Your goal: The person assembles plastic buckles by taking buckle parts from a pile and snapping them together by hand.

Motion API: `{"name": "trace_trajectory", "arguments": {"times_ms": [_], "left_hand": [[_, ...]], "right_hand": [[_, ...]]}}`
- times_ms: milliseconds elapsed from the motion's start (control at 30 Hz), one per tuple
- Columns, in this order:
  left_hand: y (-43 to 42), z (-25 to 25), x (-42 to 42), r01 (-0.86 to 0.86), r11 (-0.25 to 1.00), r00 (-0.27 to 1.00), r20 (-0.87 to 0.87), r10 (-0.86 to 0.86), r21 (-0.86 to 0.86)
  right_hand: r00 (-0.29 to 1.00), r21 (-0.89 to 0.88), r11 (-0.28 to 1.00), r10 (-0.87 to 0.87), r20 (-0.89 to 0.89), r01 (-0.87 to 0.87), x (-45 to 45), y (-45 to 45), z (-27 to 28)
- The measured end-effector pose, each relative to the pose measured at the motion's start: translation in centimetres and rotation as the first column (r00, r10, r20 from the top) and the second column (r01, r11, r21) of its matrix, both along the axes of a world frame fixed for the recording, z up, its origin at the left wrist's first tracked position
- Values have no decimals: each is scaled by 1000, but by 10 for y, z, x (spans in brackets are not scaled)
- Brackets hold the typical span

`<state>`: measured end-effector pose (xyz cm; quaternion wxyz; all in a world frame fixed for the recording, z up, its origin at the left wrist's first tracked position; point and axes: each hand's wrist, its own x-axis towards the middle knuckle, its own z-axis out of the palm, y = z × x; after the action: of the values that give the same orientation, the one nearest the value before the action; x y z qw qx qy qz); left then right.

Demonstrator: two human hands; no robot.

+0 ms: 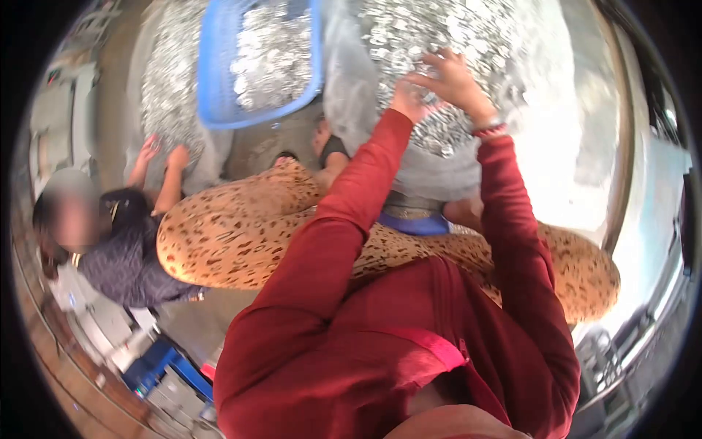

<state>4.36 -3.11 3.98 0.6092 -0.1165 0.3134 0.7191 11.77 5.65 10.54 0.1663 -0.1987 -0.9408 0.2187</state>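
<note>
Many small shiny metal pieces [439, 29] lie heaped on a translucent plastic sheet [446, 172] at the top centre. Over the near part of this heap is my left hand [409, 100], blurred, with its fingers too smeared to read. Close beside it on the right, my right hand [455, 84] has its fingers apart above the pieces, and nothing shows in its grasp. A red band circles the right wrist. Whether the two hands touch is unclear.
A blue basket [318, 51] holding similar pieces stands left of the heap. Farther left is another heap [172, 73], where a co-worker's hands [175, 157] rest at its near edge. A blue seat edge [417, 224] shows between my legs.
</note>
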Motion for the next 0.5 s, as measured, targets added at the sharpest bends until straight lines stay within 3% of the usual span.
{"name": "trace_trajectory", "arguments": {"times_ms": [33,67,133,167,200,233,267,300,333,367,400,433,467,500], "left_hand": [[7,-30,-8,-138,988,947,302,113,64],[13,6,-13,-141,989,966,222,130,33],[19,17,-55,-254,904,869,492,58,344],[17,45,-82,-205,873,888,460,-24,443],[18,52,-113,-345,797,817,577,-5,496],[10,86,-132,-292,712,860,501,-96,638],[2,110,-160,-441,739,884,390,259,509],[-10,132,-188,-420,771,896,356,267,479],[-23,139,-228,-133,695,986,166,19,707],[-35,161,-230,-213,842,934,-149,324,496],[-47,184,-232,-338,929,772,-521,364,149],[-60,169,-277,-502,865,597,-732,330,-19],[-64,145,-319,-664,747,360,-889,281,-33],[-65,129,-336,-705,703,112,-966,234,89]], "right_hand": [[994,11,999,-49,-97,50,-4,-2,-7],[988,-43,994,-102,-119,97,-7,0,3],[920,-237,968,-164,-355,81,-4,14,15],[936,-359,923,-240,-259,137,2,18,27],[926,-411,901,-266,-269,139,8,29,19],[921,-556,819,-314,-229,141,16,39,5],[916,-685,715,-355,-186,139,22,46,-10],[907,-710,687,-383,-175,153,26,49,-25],[898,-735,658,-409,-162,167,30,50,-42],[889,-759,625,-434,-145,182,32,50,-54],[901,-702,671,-422,-97,238,33,50,-61],[910,-595,756,-404,-97,272,30,49,-72],[917,-477,826,-387,-96,299,25,48,-87],[938,-331,897,-336,-84,292,17,50,-105]]}}
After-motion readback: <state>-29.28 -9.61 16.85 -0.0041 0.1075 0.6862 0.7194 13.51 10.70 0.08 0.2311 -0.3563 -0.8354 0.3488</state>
